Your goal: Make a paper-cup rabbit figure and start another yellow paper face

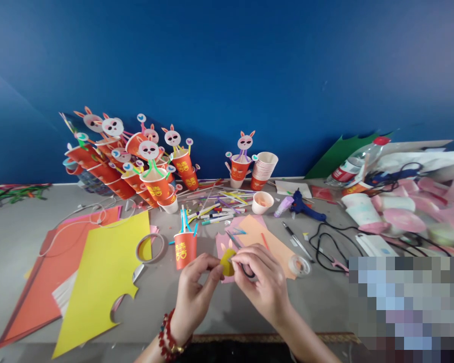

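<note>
A small piece of yellow paper (227,262) is pinched at its left edge by my left hand (199,282), fingers closed. My right hand (263,277) is closed at the paper's right edge, thumb and forefinger on it. Just behind that hand shows a pair of scissors (233,240), its grip partly hidden by my fingers; whether the hand touches it I cannot tell. Beneath lies a pink paper sheet (221,244) with pale ear-like shapes. An orange paper cup (185,254) with blue straws stands beyond my left hand.
Several red cups with rabbit faces (149,149) crowd the back left. Yellow paper (106,267) with cut-out bites lies left, near a tape roll (150,247). Pens (217,219), a blue glue gun (302,205) with a black cable, and a bottle (359,161) are behind and right.
</note>
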### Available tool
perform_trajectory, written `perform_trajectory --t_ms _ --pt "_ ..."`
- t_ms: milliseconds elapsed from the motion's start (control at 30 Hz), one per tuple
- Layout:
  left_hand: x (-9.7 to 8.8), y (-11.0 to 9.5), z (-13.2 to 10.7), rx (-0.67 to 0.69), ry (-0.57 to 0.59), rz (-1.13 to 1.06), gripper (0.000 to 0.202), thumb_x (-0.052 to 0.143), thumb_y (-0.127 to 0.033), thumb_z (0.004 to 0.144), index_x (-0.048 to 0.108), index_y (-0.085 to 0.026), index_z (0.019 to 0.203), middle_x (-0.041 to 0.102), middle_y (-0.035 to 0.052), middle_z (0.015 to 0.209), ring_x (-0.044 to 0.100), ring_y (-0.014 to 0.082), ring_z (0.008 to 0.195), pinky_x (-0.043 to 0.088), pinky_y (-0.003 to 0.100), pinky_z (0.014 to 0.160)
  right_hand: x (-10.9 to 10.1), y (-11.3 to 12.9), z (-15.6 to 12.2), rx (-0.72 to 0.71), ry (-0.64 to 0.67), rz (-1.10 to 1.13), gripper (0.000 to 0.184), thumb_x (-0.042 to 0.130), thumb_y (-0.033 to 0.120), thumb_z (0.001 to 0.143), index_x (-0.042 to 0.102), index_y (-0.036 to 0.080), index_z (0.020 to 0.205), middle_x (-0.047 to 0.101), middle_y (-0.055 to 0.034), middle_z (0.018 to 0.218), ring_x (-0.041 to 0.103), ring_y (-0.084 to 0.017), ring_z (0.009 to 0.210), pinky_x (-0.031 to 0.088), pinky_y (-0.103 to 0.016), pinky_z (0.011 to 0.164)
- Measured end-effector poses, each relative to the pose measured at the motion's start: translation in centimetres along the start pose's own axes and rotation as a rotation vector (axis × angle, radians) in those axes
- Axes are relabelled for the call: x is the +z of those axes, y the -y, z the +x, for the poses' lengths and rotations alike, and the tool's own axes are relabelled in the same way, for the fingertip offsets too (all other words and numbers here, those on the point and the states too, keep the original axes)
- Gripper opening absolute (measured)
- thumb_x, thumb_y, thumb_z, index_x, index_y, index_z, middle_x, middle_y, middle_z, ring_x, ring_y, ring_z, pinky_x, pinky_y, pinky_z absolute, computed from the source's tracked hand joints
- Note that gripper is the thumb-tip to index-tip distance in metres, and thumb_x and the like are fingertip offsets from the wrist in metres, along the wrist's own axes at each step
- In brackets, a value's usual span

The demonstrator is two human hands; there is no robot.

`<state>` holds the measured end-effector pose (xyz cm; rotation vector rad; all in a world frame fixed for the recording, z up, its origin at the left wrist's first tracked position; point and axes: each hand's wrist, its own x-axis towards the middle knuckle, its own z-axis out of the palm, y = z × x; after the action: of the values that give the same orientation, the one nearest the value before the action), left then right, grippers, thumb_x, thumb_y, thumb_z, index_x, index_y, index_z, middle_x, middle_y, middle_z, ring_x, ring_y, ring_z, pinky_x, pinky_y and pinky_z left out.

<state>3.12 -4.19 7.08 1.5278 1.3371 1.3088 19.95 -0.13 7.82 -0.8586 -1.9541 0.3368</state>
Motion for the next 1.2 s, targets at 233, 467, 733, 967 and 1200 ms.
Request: perform_trajectory --t_ms 233,467,733,967,1200 --pt "0.3 0.5 0.0 -0.153 0.037 -0.214 0.024 0.060 -0.031 0.096 0.069 -0.017 0.079 0.069 0.0018 0.070 0.064 0.0138 0.067 0.051 0.021 0.065 -0.2 -0.1 -0.2 -0.001 0.060 0.049 0.017 0.057 0.005 0.091 0.061 0.021 0.096 0.070 -0.0050 0.086 0.063 -0.021 0.082 0.053 -0.039 0.077" --pt "0.1 0.4 -0.1 -0.048 0.030 -0.092 0.023 0.057 -0.028 0.097 0.069 -0.018 0.081 0.066 0.0021 0.074 0.063 0.0142 0.070 0.049 0.023 0.066 0.0 -0.1 -0.2 0.067 0.033 0.077 0.015 0.058 0.008 0.093 0.062 0.022 0.094 0.067 -0.0044 0.086 0.062 -0.020 0.081 0.052 -0.036 0.075" --pt "0.0 0.5 -0.1 -0.019 0.016 -0.087 0.021 0.055 -0.027 0.098 0.067 -0.018 0.083 0.063 0.0020 0.076 0.061 0.0143 0.070 0.048 0.022 0.065 0.0 -0.3 -0.8 0.410 0.010 0.362 0.031 0.065 0.030 0.091 0.055 0.022 0.120 0.062 -0.0098 0.108 0.064 -0.023 0.095 0.059 -0.036 0.078" --pt "0.1 0.3 0.0 -0.002 0.012 -0.043 0.019 0.056 -0.025 0.095 0.062 -0.018 0.079 0.061 0.0020 0.075 0.058 0.0145 0.069 0.046 0.023 0.065 0.1 -0.3 -1.2 0.497 0.170 0.464 0.022 0.058 0.030 0.093 0.051 0.021 0.074 0.050 0.0043 0.063 0.047 -0.011 0.054 0.046 -0.020 0.050" --pt "0.7 0.5 0.2 0.005 -0.005 -0.030 0.019 0.053 -0.020 0.094 0.060 -0.018 0.077 0.060 0.0020 0.073 0.056 0.0148 0.067 0.046 0.025 0.063 0.8 0.2 -1.8 0.317 0.111 0.208 0.019 0.058 0.024 0.093 0.054 0.021 0.074 0.062 0.0014 0.068 0.052 -0.012 0.058 0.042 -0.023 0.055"
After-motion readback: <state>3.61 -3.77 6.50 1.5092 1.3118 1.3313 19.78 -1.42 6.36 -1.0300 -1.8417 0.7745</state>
